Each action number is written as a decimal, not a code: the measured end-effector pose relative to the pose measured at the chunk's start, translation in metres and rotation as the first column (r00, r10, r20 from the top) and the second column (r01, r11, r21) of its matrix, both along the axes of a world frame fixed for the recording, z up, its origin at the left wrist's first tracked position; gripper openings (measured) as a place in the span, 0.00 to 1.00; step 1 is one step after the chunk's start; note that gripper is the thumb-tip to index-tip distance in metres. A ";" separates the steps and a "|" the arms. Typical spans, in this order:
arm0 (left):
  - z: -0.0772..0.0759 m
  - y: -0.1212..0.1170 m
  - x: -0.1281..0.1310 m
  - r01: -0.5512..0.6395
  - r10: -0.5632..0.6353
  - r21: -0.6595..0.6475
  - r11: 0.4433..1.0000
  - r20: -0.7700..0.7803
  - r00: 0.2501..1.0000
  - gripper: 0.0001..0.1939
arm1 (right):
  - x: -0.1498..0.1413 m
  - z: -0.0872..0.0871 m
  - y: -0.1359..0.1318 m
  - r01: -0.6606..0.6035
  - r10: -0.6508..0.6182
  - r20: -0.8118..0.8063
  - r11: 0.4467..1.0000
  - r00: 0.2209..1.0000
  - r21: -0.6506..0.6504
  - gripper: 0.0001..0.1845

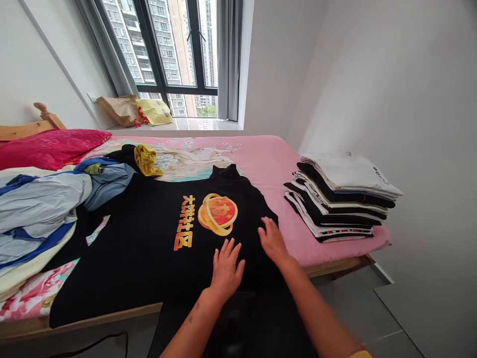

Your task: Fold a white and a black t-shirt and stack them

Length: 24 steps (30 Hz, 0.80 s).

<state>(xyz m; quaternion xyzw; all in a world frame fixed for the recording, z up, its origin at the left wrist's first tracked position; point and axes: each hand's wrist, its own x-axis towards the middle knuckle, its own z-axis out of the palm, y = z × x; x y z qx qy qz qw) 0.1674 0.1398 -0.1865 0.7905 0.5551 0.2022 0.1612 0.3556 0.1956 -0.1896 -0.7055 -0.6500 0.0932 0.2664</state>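
A black T-shirt (149,248) with an orange and red print lies spread flat on the bed, its hem hanging over the near edge. My left hand (225,268) rests flat on the shirt below the print, fingers spread. My right hand (273,240) lies flat on the shirt's right side near its edge, fingers stretched out. Neither hand holds anything.
A stack of folded black and white shirts (341,196) sits on the bed's right corner by the wall. Loose clothes (40,209), a yellow garment (147,160) and a red pillow (48,146) lie at the left. Paper bags (134,110) stand on the windowsill.
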 end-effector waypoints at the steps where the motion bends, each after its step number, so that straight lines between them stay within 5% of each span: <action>1: -0.002 0.006 -0.002 -0.014 0.014 0.011 1.000 -0.040 0.999 0.24 | -0.015 -0.003 0.002 -0.082 0.082 0.028 0.997 0.996 0.015 0.26; 4: -0.016 0.011 -0.022 -0.049 0.053 0.032 0.998 -0.154 0.987 0.24 | -0.026 -0.022 -0.003 -0.179 0.194 0.135 0.977 0.972 -0.116 0.29; 8: -0.043 -0.004 -0.098 -0.328 0.348 0.118 0.937 -0.254 0.902 0.27 | 0.029 -0.050 -0.022 0.066 0.001 0.259 0.965 0.966 -0.252 0.30; 12: -0.050 -0.021 -0.146 -0.577 0.609 0.195 0.793 -0.218 0.763 0.23 | 0.060 -0.042 -0.025 0.270 -0.188 0.293 0.923 0.937 -0.273 0.29; 14: -0.045 -0.027 -0.135 -0.509 0.545 0.211 0.834 -0.176 0.820 0.21 | 0.044 -0.029 -0.015 0.259 -0.201 0.269 0.945 0.942 -0.201 0.29; 17: -0.038 -0.031 -0.095 -0.256 0.287 0.190 0.948 -0.158 0.945 0.22 | 0.004 -0.018 0.003 0.032 -0.013 0.246 0.997 0.969 -0.077 0.29; 20: -0.038 -0.032 -0.073 -0.096 0.117 0.140 0.985 -0.155 0.981 0.25 | -0.012 -0.028 0.012 -0.123 0.169 0.282 0.977 0.944 -0.175 0.30; 24: -0.047 -0.038 -0.115 -0.291 0.311 0.127 0.948 -0.181 0.933 0.24 | 0.028 -0.062 0.001 0.018 0.060 0.349 0.977 0.935 -0.214 0.32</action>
